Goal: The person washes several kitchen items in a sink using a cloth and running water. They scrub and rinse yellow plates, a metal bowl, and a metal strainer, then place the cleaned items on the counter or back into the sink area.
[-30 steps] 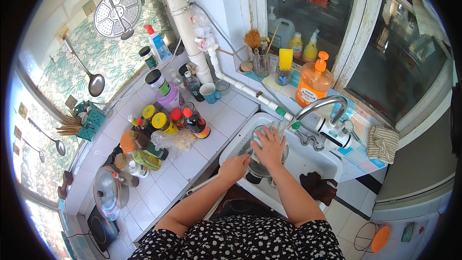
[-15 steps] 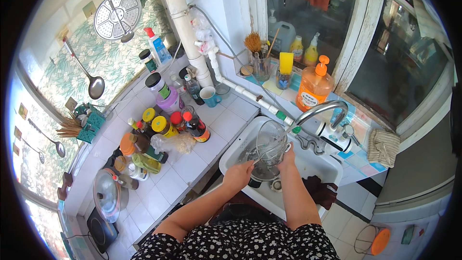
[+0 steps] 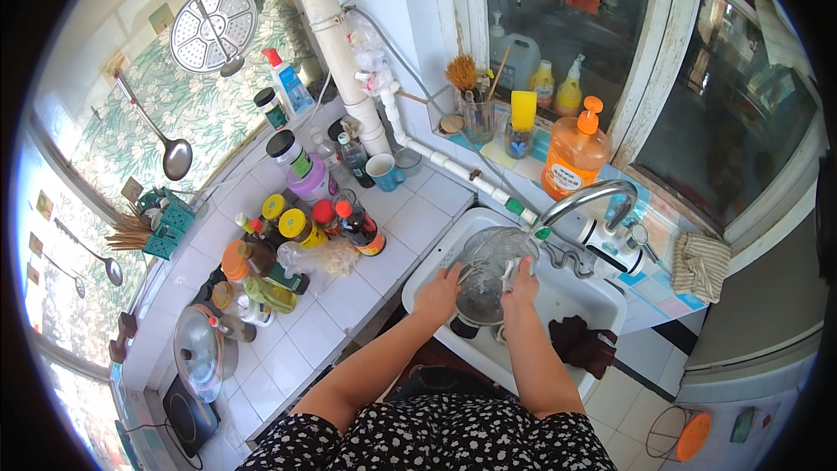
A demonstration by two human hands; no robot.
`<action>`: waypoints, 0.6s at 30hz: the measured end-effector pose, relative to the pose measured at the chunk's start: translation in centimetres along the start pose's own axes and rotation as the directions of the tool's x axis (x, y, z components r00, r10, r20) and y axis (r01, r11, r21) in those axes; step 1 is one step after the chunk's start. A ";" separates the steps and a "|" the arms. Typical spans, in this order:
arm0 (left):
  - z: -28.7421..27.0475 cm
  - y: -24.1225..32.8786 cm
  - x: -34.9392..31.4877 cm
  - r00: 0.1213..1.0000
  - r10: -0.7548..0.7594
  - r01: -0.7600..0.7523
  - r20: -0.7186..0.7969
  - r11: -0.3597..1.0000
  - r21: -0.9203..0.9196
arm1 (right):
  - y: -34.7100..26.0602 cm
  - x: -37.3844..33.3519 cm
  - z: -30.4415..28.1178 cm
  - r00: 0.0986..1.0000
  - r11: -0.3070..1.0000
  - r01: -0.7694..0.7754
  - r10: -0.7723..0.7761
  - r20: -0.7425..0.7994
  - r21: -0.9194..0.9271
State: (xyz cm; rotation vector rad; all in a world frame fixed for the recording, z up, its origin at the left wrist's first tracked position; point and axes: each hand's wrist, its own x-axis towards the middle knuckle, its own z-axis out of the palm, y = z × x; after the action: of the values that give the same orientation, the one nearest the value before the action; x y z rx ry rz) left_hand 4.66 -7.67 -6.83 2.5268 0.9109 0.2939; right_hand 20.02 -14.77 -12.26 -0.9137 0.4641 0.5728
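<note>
Over the white sink I hold a wire-mesh strainer, blurred by motion, under the curved tap. My left hand is closed at the strainer's near left side, where its handle runs. My right hand is closed on a small white cloth-like piece at the strainer's right side. Its exact kind is too blurred to tell. Just below the strainer sits a round metal pot in the sink, with a black handle toward me.
A dark brown cloth hangs over the sink's right front edge. Behind the tap stand an orange pump bottle and a yellow sponge. Sauce bottles, jars and a blue mug crowd the left counter. A striped cloth lies far right.
The strainer has tipped down from a raised, tilted pose and lies lower over the pot. My left hand has shifted slightly left, and both hands still hold on.
</note>
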 end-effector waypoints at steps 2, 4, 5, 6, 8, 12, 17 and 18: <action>-0.2 0.7 -0.5 0.992 0.031 -0.039 0.120 0.997 0.059 | -0.2 0.1 -0.6 0.999 0.997 0.048 -0.048 -0.003 0.054; 0.8 0.2 -0.9 0.979 0.061 -0.060 0.193 0.998 -0.011 | -0.5 -0.5 -0.5 0.994 0.997 0.059 -0.064 0.085 0.058; 2.2 -0.6 -0.9 0.976 0.077 -0.056 0.202 0.993 -0.108 | -0.5 -1.0 -0.2 0.989 0.996 0.060 -0.067 0.132 0.059; 3.5 -1.4 -0.9 0.974 0.093 -0.049 0.209 0.978 -0.205 | 0.0 -1.5 0.1 0.980 0.994 0.108 -0.110 0.167 0.018; 2.1 0.9 -1.0 0.952 0.110 -0.033 0.285 0.964 -0.262 | 0.4 -1.9 0.5 0.952 0.973 0.224 -0.207 0.225 -0.052; 1.1 1.6 -1.8 0.964 0.141 -0.044 0.225 0.920 -0.390 | -0.9 -3.1 0.9 0.784 0.363 0.617 -0.201 0.588 -0.698; 0.3 -0.4 -2.3 0.944 0.055 0.081 0.324 0.917 -0.391 | -5.0 -3.5 1.1 0.576 -0.048 0.796 0.362 0.733 -0.603; 0.2 -0.7 -2.5 0.944 0.055 0.093 0.327 0.902 -0.422 | -5.8 -3.5 0.8 0.584 -0.127 0.794 0.431 0.688 -0.594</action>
State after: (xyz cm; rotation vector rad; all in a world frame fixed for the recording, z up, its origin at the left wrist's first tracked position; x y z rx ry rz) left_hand 2.41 -8.84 -7.46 2.0678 0.6503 0.0482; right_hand 21.18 -17.84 -6.26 -2.0490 -1.3934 0.8996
